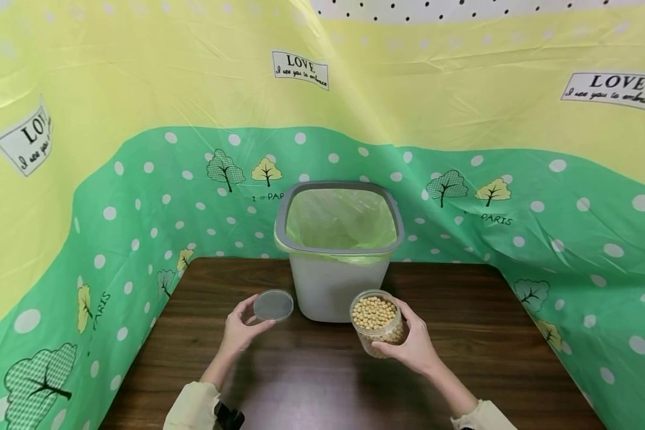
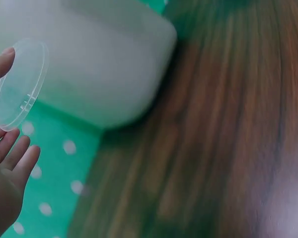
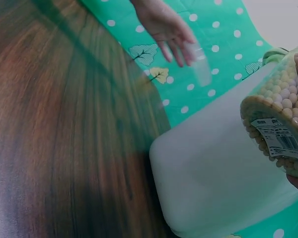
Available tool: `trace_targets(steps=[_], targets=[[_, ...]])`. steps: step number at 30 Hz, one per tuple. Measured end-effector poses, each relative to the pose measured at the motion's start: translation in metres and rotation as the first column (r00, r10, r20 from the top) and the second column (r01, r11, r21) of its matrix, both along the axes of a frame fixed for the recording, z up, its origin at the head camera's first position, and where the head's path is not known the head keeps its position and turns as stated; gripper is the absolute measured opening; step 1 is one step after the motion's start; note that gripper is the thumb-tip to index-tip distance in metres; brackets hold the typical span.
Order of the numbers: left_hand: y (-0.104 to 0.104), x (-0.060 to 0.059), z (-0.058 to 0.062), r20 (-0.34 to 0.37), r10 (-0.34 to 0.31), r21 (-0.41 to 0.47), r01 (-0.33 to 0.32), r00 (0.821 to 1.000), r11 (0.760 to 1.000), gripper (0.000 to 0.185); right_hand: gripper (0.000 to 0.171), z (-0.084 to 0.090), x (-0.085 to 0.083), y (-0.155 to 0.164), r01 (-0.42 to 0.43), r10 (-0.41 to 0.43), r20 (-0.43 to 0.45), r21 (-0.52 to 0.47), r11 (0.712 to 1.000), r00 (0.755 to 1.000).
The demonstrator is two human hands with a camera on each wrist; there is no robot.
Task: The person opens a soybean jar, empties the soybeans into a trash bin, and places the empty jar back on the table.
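Note:
My left hand (image 1: 240,327) pinches a round clear plastic lid (image 1: 273,305) by its edge, to the left of the bin's base. In the left wrist view the lid (image 2: 21,84) sits between thumb and fingers. My right hand (image 1: 415,343) grips a clear jar (image 1: 377,325) around its side, in front of the bin's right side. The jar is uncovered and filled near the rim with round, pale tan beans (image 1: 374,312). It tilts a little to the left, and the right wrist view shows a barcode label (image 3: 276,139) on its bottom.
A light grey bin (image 1: 337,286) with a darker grey rim (image 1: 344,249) stands at the table's back, lined with a pale green bag (image 1: 338,218). The dark wooden table (image 1: 312,370) is bordered by a green and yellow printed sheet (image 1: 140,209) behind and at both sides.

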State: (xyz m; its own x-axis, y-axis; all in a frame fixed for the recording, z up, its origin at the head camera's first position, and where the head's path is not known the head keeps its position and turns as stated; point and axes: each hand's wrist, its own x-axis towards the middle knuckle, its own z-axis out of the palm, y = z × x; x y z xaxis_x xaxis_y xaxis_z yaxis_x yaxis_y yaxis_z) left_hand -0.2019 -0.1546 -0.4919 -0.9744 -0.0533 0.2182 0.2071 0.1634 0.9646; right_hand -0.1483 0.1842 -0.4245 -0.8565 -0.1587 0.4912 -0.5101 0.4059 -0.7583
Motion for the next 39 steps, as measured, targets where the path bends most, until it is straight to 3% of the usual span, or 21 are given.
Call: trace_targets(steps=[4, 11, 17, 21, 28, 35, 39], targets=[[-0.013, -0.012, -0.028, 0.072, 0.068, -0.071, -0.062, 0.995, 0.996, 0.069, 0.077, -0.001, 0.001, 0.001, 0.017, -0.017, 0.012, -0.003, 1.0, 1.0], [-0.027, -0.022, -0.061, 0.163, 0.109, -0.21, -0.073, 0.981, 0.975, 0.079, 0.075, -0.005, 0.001, 0.002, 0.047, -0.047, -0.016, -0.015, 0.999, 0.999], [-0.031, -0.021, -0.086, 0.143, 0.157, -0.401, -0.088, 0.977, 0.912, 0.082, 0.079, -0.027, -0.008, 0.009, 0.045, -0.048, -0.054, -0.062, 0.997, 0.997], [-0.031, -0.019, -0.094, 0.091, 0.17, -0.456, -0.111, 0.981, 0.883, 0.079, 0.081, -0.038, -0.013, 0.013, 0.02, -0.027, -0.067, -0.104, 0.994, 0.997], [-0.032, -0.018, -0.099, 0.042, 0.172, -0.529, -0.124, 0.984, 0.839, 0.078, 0.08, -0.038, -0.014, 0.013, 0.003, -0.02, -0.096, -0.175, 0.985, 0.995], [-0.033, -0.015, -0.102, -0.025, 0.147, -0.618, -0.131, 0.989, 0.775, 0.071, 0.076, -0.02, -0.007, 0.005, 0.044, -0.086, -0.182, -0.22, 0.974, 0.98], [-0.032, -0.014, -0.104, -0.02, 0.139, -0.654, -0.118, 0.99, 0.747, 0.073, 0.074, -0.007, -0.002, 0.002, 0.041, -0.086, -0.205, -0.215, 0.976, 0.975]])
